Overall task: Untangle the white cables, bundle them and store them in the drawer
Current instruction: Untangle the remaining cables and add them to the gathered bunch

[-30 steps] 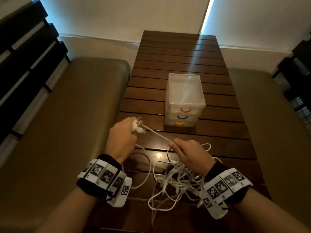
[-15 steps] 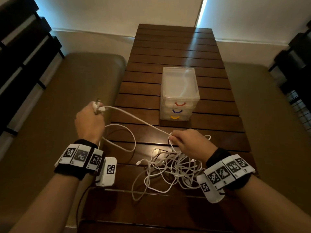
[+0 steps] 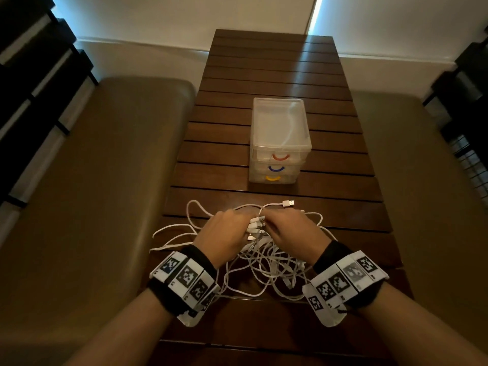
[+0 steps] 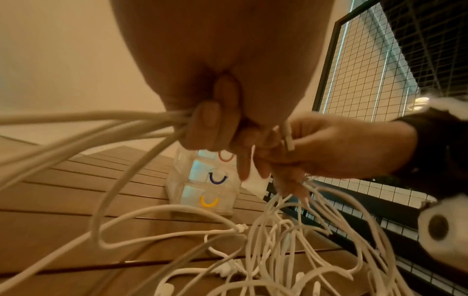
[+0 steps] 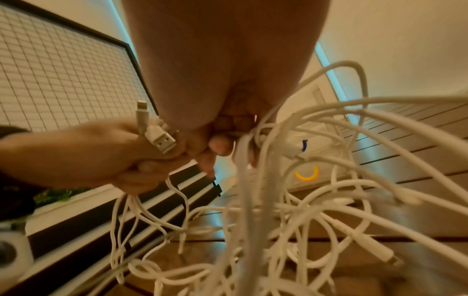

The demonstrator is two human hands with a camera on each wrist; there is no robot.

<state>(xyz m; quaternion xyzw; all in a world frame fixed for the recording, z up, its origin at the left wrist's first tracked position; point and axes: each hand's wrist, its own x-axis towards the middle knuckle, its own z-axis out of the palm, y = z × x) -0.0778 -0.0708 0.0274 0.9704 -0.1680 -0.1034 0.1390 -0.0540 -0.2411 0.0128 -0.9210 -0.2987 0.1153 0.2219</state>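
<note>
A tangle of white cables lies on the near part of the wooden table. Both hands meet above it. My left hand grips a cluster of cable ends with white plugs; in the right wrist view a USB plug sticks out of that fist. My right hand holds several strands next to it, its fingers curled round the cables. One loose USB plug points away just beyond the hands. The clear drawer unit, with red, blue and yellow handles, stands closed behind.
Padded benches run along both sides of the narrow table. A black wire-grid panel stands at the right and dark slatted backs at the left. Bare slats lie between the drawer unit and the wall.
My left hand, stretched out to the left with a plug half a second ago, has come back to the centre beside the right hand. The cable ends are now gathered together between both hands.
</note>
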